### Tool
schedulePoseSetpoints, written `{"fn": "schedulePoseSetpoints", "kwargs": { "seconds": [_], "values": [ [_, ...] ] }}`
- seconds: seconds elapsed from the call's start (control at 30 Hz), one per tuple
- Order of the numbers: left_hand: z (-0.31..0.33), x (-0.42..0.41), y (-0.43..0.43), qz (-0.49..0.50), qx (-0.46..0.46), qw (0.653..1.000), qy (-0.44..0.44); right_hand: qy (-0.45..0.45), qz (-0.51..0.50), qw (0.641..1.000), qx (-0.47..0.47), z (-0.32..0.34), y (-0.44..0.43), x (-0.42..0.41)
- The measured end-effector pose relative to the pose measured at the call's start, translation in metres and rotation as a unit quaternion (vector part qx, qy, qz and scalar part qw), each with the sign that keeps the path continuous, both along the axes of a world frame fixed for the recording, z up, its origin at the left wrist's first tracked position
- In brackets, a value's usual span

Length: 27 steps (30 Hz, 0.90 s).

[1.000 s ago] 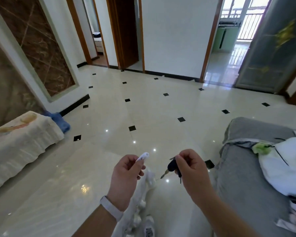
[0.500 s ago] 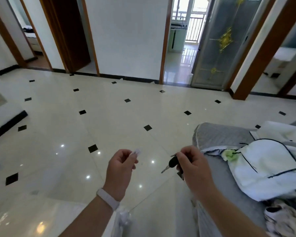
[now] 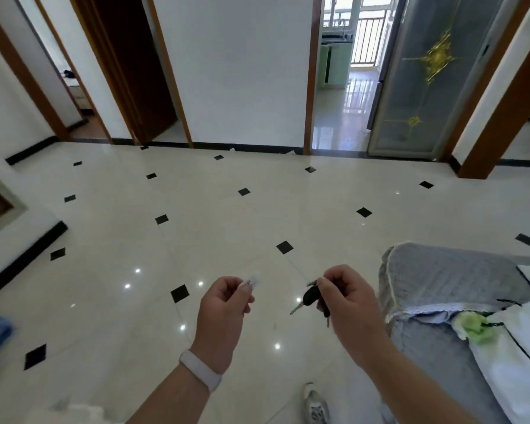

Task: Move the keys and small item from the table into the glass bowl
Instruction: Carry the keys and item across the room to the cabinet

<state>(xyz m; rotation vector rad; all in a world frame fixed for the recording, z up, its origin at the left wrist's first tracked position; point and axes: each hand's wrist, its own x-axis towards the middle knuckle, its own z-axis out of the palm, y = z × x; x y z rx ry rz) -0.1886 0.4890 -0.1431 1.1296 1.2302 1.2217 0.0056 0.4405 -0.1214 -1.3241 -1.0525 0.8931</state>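
Nearest, a shoe (image 3: 316,408) is showing at the bottom edge. Above it, the left hand (image 3: 224,313), with a white band (image 3: 200,373) at the wrist, is pinching a small white item (image 3: 252,279) at its fingertips. The right hand (image 3: 346,298) is closing on the keys (image 3: 311,298), which are dangling over the tiled floor (image 3: 196,228). A grey sofa (image 3: 441,289) is sitting beside it, doorways beyond.

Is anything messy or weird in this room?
A little. A white cloth lies crumpled on the grey sofa, with something green tucked beside it. Nothing looks spilled or broken. The right hand holds keys; the left hand pinches a small white item.
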Motion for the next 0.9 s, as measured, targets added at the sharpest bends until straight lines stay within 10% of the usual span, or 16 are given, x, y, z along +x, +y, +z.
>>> {"fn": "schedulePoseSetpoints", "kwargs": {
  "seconds": [0.4, 0.9],
  "values": [
    [0.039, 0.018, 0.165, 0.182, 0.006, 0.982, 0.038, -0.083, 0.140, 0.985, 0.049, 0.021, 0.243, 0.019],
    [0.009, -0.152, 0.266, 0.355, -0.025, 0.934, -0.005, -0.047, 0.336, 0.939, 0.057, 0.021, 0.416, -0.173]
  ]
}}
